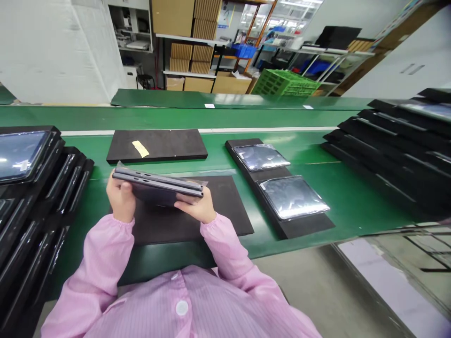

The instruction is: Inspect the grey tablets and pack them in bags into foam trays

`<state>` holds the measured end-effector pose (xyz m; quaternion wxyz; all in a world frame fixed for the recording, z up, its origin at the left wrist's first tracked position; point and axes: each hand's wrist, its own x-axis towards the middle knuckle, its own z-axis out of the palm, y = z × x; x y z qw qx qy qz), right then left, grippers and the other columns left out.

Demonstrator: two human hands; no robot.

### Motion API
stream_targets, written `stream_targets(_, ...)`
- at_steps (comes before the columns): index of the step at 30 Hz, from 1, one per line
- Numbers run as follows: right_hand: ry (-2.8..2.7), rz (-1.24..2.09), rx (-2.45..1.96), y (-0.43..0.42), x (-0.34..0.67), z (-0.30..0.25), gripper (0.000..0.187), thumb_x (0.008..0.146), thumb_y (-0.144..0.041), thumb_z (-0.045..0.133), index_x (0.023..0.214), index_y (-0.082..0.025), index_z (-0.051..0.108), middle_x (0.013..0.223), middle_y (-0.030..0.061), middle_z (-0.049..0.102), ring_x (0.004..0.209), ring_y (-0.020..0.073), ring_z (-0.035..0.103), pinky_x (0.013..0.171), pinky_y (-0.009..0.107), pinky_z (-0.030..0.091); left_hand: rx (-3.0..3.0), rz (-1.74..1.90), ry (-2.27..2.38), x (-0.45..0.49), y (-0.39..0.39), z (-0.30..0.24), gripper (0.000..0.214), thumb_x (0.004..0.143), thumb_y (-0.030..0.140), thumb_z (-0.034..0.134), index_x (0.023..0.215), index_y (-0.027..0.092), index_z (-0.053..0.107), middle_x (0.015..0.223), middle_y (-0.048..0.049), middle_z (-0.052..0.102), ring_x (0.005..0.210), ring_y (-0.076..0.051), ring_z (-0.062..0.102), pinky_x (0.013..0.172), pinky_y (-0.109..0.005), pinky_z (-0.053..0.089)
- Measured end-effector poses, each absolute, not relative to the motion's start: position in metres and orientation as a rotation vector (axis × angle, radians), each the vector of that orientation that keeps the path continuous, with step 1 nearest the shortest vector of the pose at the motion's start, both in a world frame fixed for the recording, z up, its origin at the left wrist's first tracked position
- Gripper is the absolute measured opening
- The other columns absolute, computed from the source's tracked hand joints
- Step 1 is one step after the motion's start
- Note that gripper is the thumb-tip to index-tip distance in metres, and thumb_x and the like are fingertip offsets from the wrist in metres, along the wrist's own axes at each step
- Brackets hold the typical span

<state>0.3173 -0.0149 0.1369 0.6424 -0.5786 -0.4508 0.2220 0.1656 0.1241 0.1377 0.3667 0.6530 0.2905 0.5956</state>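
Observation:
I hold a thin dark grey laptop (158, 185) level in the air, edge toward me, above a black foam mat (225, 206). My left hand (120, 199) grips its left end, fingers wrapped round the edge. My right hand (199, 206) supports the right end from below, fingers curled under it. A clear plastic bag (192, 178) lies on the mat just behind the laptop. Both sleeves are pink.
A second black mat (165, 143) with a yellow slip (140, 148) lies farther back. A black tray (268, 188) to the right carries two bagged devices (294, 197). Stacks of black trays stand at far left (31, 188) and far right (398, 141). The green conveyor belt (345, 188) runs across.

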Motion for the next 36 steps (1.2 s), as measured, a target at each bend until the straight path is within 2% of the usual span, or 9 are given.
stream_targets(7, -1.134, 0.085, -1.091, -0.015, 0.281, 0.162, 0.027, 0.083, -0.037, 0.072, 0.105, -0.024, 0.064, 0.102, 0.0096, 0.073, 0.097, 0.0270, 0.070, 0.090, 0.045, 0.057, 1.429, 1.791, 0.713, 0.210, 0.106, 0.193, 0.061, 0.093, 0.075, 0.031, 0.070, 0.021, 0.051, 0.064, 0.0006, 0.047, 0.061, -0.015, 0.046, 0.065, -0.030, 0.041)
stream_targets(11, -1.171, 0.073, -1.069, -0.013, 0.271, 0.151, 0.066, 0.080, -0.068, 0.067, 0.126, -0.023, 0.052, 0.121, 0.0147, 0.061, 0.119, 0.0327, 0.060, 0.103, 0.051, 0.048, 1.492, 1.439, 0.418, 0.236, 0.128, 0.216, 0.065, 0.088, 0.081, 0.031, 0.066, 0.022, 0.047, 0.058, 0.0005, 0.045, 0.053, -0.014, 0.043, 0.057, -0.030, 0.038)
stream_targets(14, -1.192, 0.199, -1.054, -0.017, 0.276, 0.154, 0.092, 0.068, -0.091, 0.056, 0.127, -0.021, 0.051, 0.119, 0.0141, 0.055, 0.114, 0.0332, 0.058, 0.100, 0.050, 0.049, 1.509, 1.159, 0.292, 0.247, 0.136, 0.221, 0.069, 0.082, 0.088, 0.032, 0.064, 0.022, 0.045, 0.055, 0.0008, 0.040, 0.049, -0.013, 0.037, 0.050, -0.029, 0.031)
stream_targets(16, -1.192, 0.296, -1.022, -0.023, 0.280, 0.163, 0.078, 0.075, -0.085, 0.057, 0.121, -0.023, 0.055, 0.108, 0.0093, 0.056, 0.099, 0.0271, 0.060, 0.090, 0.044, 0.051, 1.506, 1.071, 0.223, 0.251, 0.135, 0.220, 0.070, 0.082, 0.088, 0.032, 0.064, 0.022, 0.046, 0.054, 0.0005, 0.040, 0.049, -0.013, 0.036, 0.050, -0.029, 0.030)
stream_targets(19, -1.119, 0.460, -1.054, -0.030, 0.288, 0.183, 0.035, 0.086, -0.049, 0.067, 0.107, -0.025, 0.056, 0.091, 0.0022, 0.056, 0.080, 0.0180, 0.056, 0.077, 0.033, 0.050, 1.517, 1.017, 0.126, 0.254, 0.130, 0.216, 0.066, 0.086, 0.082, 0.038, 0.065, 0.020, 0.050, 0.056, 0.0000, 0.045, 0.050, -0.012, 0.038, 0.051, -0.029, 0.032)
stream_targets(21, -1.047, 0.567, -1.088, -0.030, 0.295, 0.195, 0.022, 0.083, -0.030, 0.068, 0.098, -0.024, 0.054, 0.084, -0.0005, 0.055, 0.074, 0.0150, 0.054, 0.071, 0.029, 0.048, 1.530, 1.024, 0.081, 0.256, 0.129, 0.214, 0.063, 0.085, 0.080, 0.044, 0.067, 0.020, 0.051, 0.057, 0.0006, 0.047, 0.050, -0.012, 0.039, 0.052, -0.028, 0.032)
stream_targets(26, -1.019, 0.803, -1.101, -0.022, 0.319, 0.216, 0.017, 0.074, -0.021, 0.064, 0.087, -0.021, 0.053, 0.072, -0.0036, 0.050, 0.063, 0.0117, 0.048, 0.061, 0.026, 0.043, 1.564, 1.023, 0.064, 0.262, 0.134, 0.216, 0.051, 0.087, 0.066, 0.056, 0.067, 0.019, 0.052, 0.057, 0.0014, 0.049, 0.050, -0.011, 0.039, 0.052, -0.028, 0.031)
stream_targets(31, -0.947, 0.901, -1.074, -0.012, 0.337, 0.219, 0.013, 0.072, -0.022, 0.061, 0.081, -0.021, 0.053, 0.066, -0.0047, 0.049, 0.055, 0.0104, 0.046, 0.053, 0.024, 0.041, 1.656, 1.076, 0.242, 0.270, 0.139, 0.223, 0.039, 0.089, 0.047, 0.050, 0.061, 0.019, 0.048, 0.056, 0.0009, 0.048, 0.052, -0.012, 0.040, 0.055, -0.028, 0.034)
stream_targets(36, -0.865, 0.888, -1.102, -0.010, 0.351, 0.212, 0.011, 0.075, -0.027, 0.060, 0.082, -0.021, 0.053, 0.067, -0.0044, 0.048, 0.055, 0.0098, 0.043, 0.054, 0.024, 0.038, 1.711, 1.098, 0.352, 0.282, 0.144, 0.222, 0.038, 0.089, 0.043, 0.048, 0.060, 0.019, 0.046, 0.058, 0.0007, 0.049, 0.054, -0.012, 0.042, 0.056, -0.027, 0.034)
